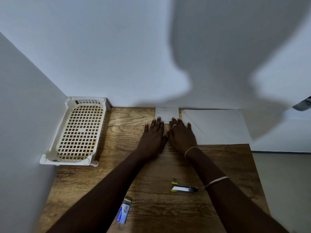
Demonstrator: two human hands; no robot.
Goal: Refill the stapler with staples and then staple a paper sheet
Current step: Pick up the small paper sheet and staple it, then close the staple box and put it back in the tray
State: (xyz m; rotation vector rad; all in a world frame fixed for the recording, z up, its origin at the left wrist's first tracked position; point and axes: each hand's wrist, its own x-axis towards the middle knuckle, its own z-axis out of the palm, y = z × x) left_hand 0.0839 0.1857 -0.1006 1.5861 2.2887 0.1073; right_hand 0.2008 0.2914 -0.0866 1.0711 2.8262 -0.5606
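A small metal stapler [184, 188] with yellow parts lies open on the wooden table [151, 207], near my right forearm. A blue and white staple box [124, 211] lies at the front beside my left forearm, its flap open. At the back by the wall sits a small white paper square [166, 113]. My left hand [154, 136] and my right hand [182, 135] lie flat side by side, fingers spread, fingertips on the square's near edge. A large white paper sheet [218, 126] lies to the right of the square.
A cream plastic basket tray [79, 132] with a grid floor stands at the back left, against the corner walls. The table's right edge drops to the floor [286, 182]. White walls close the back and left.
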